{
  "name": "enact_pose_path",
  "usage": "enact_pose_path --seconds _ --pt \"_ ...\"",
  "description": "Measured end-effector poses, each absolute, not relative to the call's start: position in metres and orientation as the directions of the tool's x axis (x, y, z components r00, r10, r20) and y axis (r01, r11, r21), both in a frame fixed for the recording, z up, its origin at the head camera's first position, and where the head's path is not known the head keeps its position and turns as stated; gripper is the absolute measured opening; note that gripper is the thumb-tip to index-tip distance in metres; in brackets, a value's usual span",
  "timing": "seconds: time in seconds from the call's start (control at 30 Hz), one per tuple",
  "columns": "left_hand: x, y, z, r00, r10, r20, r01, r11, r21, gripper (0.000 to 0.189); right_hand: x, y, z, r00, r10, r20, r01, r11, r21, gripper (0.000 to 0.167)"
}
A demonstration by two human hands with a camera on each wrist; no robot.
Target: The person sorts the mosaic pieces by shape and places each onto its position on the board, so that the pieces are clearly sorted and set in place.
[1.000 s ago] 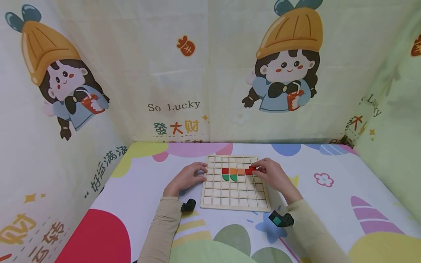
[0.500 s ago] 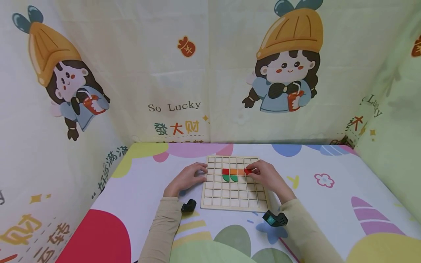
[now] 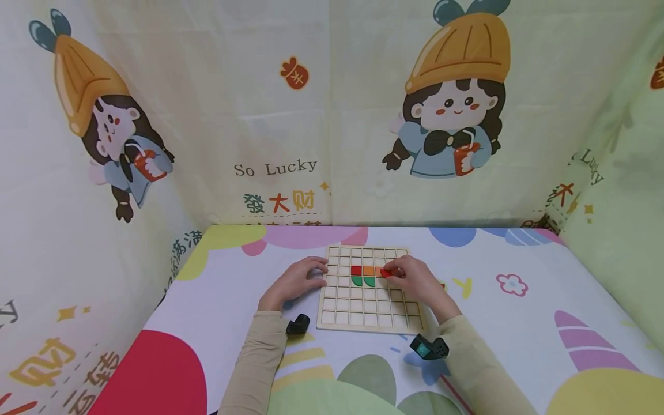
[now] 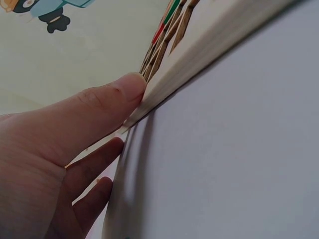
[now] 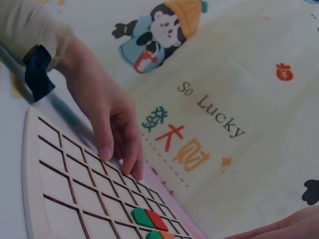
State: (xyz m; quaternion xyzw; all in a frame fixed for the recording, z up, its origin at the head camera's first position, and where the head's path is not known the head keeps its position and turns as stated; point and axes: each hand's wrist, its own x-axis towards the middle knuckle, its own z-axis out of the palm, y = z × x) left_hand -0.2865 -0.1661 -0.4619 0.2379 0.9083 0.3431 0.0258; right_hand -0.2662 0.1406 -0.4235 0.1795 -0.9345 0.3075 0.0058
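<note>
A wooden grid board (image 3: 370,330) lies flat on the table, also seen edge-on in the left wrist view. My left hand (image 3: 297,279) rests thumb and fingertips against its left rim, fingers loosely spread. Over the board's right half, my right hand (image 3: 417,282) pinches a small red piece (image 3: 385,273) between thumb and fingers; its shape is mostly hidden. That piece overlaps the right-hand orange square (image 3: 378,270). To its left sit another orange square (image 3: 368,270) and a red square (image 3: 356,270). Below them are two green quarter-round pieces (image 3: 356,280), clearer in the right wrist view.
A patterned cloth (image 3: 233,288) covers the table, with printed curtains (image 3: 358,127) behind and at both sides. A tiny red and yellow thing (image 3: 443,285) peeks out beyond the right wrist. Black wrist cameras (image 3: 429,347) hang by both forearms.
My right hand has moved left across the board with the red piece, from right of the orange squares to over the right-hand one. My left hand has stayed at the rim.
</note>
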Motion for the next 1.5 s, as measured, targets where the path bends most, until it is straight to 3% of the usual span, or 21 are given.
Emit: enact_pose_path --seconds 0.63,1.5 --pt "-0.287 -0.167 -0.460 -0.885 0.449 0.122 0.417 0.651 0.634 0.025 -0.267 0.135 -0.436 -0.913 -0.377 0.155 -0.397 0.735 -0.550 0.019" --pt "-0.288 -0.166 -0.464 -0.881 0.456 0.126 0.425 0.647 0.633 0.023 -0.268 0.135 -0.446 -0.933 -0.336 0.130 -0.349 0.751 -0.560 0.015"
